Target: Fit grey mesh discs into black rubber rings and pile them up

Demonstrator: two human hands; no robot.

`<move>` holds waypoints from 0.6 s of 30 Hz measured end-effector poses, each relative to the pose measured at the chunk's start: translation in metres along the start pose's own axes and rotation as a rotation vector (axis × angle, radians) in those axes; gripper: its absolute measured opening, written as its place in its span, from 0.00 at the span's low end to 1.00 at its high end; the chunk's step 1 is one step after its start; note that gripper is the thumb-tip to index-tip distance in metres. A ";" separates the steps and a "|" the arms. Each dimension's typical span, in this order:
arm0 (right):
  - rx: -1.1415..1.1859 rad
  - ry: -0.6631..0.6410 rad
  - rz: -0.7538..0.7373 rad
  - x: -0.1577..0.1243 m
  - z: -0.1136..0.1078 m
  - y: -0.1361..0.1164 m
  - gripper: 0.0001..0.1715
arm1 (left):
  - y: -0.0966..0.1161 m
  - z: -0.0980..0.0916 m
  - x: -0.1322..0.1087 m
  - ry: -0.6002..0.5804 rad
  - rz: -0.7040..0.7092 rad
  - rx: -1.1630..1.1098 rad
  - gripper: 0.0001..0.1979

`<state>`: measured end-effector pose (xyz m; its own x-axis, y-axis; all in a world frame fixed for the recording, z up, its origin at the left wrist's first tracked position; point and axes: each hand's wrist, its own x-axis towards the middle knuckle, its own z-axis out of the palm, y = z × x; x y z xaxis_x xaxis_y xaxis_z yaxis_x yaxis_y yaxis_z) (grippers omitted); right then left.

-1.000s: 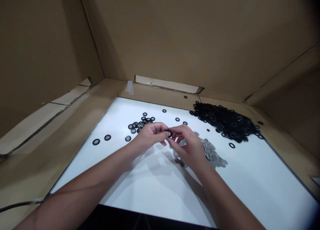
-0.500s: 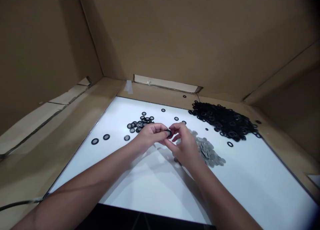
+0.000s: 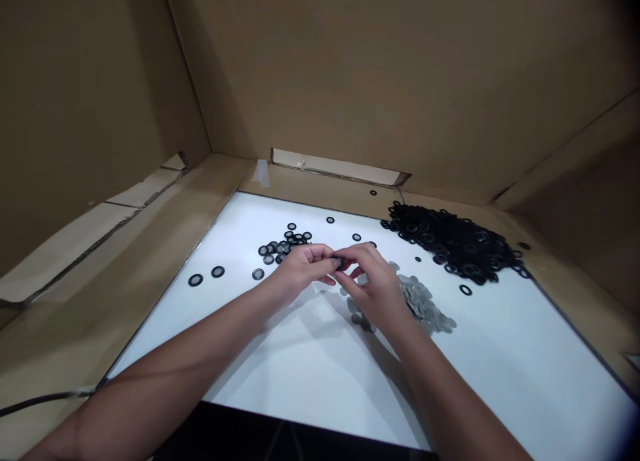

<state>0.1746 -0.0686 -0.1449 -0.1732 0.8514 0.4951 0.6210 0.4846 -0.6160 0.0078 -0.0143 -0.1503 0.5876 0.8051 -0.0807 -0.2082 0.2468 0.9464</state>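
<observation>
My left hand (image 3: pixel 303 266) and my right hand (image 3: pixel 374 286) meet above the middle of a lit white panel (image 3: pixel 320 367). Both pinch one small black ring (image 3: pixel 339 262) between their fingertips. Just right of my right hand lies a heap of grey discs (image 3: pixel 423 305). A big pile of black rings (image 3: pixel 453 244) sits at the far right. Behind my left hand lies a small cluster of rings with grey centres (image 3: pixel 283 245).
Two single rings (image 3: pixel 206 275) lie near the panel's left edge, and a few more (image 3: pixel 343 227) are scattered at the back. Brown cardboard walls (image 3: pixel 400 81) enclose the panel on three sides. A dark cable (image 3: pixel 35 402) runs along the lower left.
Both hands stay pinched on the ring and their fingers shift a little. The view has drifted slightly.
</observation>
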 end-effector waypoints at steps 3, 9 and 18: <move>-0.001 0.066 0.089 0.000 0.003 0.002 0.14 | 0.000 0.000 0.001 0.002 -0.004 -0.016 0.11; 0.031 -0.054 0.006 0.000 0.001 0.005 0.15 | -0.004 -0.002 0.004 0.024 0.002 -0.027 0.10; 0.099 -0.036 0.049 0.000 0.004 0.010 0.19 | -0.003 -0.002 0.004 0.032 0.013 -0.009 0.11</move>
<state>0.1776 -0.0629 -0.1538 -0.1727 0.8804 0.4417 0.5509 0.4581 -0.6976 0.0090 -0.0109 -0.1540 0.5597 0.8249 -0.0787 -0.2227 0.2412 0.9446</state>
